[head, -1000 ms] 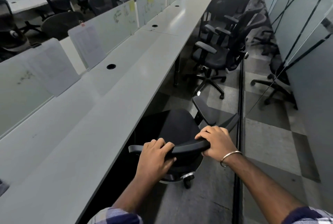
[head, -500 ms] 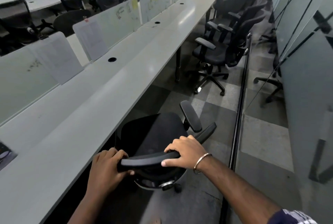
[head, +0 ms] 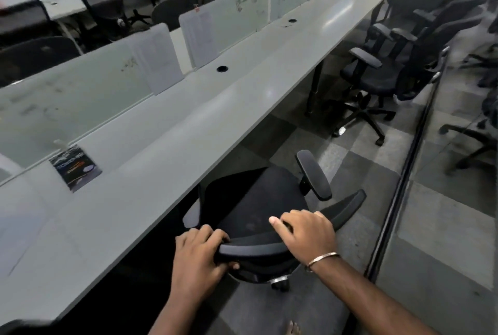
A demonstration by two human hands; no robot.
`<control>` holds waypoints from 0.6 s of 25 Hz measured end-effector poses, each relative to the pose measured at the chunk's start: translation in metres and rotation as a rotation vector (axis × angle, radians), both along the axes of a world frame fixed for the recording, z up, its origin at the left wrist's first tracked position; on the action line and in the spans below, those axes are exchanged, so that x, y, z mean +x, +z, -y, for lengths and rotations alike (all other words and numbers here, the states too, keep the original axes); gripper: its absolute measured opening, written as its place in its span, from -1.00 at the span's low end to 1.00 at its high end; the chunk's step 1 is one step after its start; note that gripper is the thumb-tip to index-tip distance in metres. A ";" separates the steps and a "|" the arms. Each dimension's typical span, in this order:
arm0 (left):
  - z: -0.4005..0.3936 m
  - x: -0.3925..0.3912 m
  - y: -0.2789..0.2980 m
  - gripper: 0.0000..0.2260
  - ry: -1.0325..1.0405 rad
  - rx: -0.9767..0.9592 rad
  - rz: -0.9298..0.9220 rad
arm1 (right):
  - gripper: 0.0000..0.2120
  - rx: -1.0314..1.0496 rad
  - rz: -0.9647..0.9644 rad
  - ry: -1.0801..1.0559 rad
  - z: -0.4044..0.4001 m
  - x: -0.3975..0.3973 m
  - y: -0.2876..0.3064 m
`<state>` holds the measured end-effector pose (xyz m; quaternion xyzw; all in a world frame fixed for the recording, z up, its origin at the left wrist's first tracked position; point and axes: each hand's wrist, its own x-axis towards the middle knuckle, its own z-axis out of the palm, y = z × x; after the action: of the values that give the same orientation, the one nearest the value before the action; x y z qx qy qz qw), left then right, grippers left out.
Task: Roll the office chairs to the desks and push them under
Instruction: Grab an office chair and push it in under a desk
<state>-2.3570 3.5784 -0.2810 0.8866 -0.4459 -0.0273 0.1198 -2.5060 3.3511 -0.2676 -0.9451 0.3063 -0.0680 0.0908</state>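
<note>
Both hands, left (head: 198, 259) and right (head: 307, 235), grip the curved top rail of a black mesh-seated office chair (head: 258, 200), its seat partly under the long grey desk (head: 161, 151).

The black mesh office chair with padded armrests (head: 258, 200) stood upright just beyond the fingers (head: 210, 232), its seat partly under the long grey-white laminate bench (head: 167, 130).
</note>
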 end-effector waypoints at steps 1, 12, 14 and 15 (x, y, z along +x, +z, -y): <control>-0.005 -0.003 0.001 -0.51 0.005 0.013 -0.004 | -0.39 -0.004 0.001 0.007 -0.005 -0.001 0.001; -0.065 -0.027 0.013 -0.43 -0.200 -0.003 -0.219 | -0.44 -0.005 -0.079 -0.167 -0.033 -0.022 0.004; -0.073 -0.036 0.013 -0.40 -0.233 0.006 -0.251 | -0.54 -0.019 -0.106 -0.162 -0.038 -0.029 0.005; -0.078 -0.041 0.013 -0.40 -0.247 0.011 -0.270 | -0.56 -0.028 -0.115 -0.156 -0.041 -0.033 0.005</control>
<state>-2.3976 3.6560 -0.2682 0.8142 -0.5310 -0.1628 0.1694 -2.5388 3.3919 -0.2630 -0.9220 0.3826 -0.0247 0.0541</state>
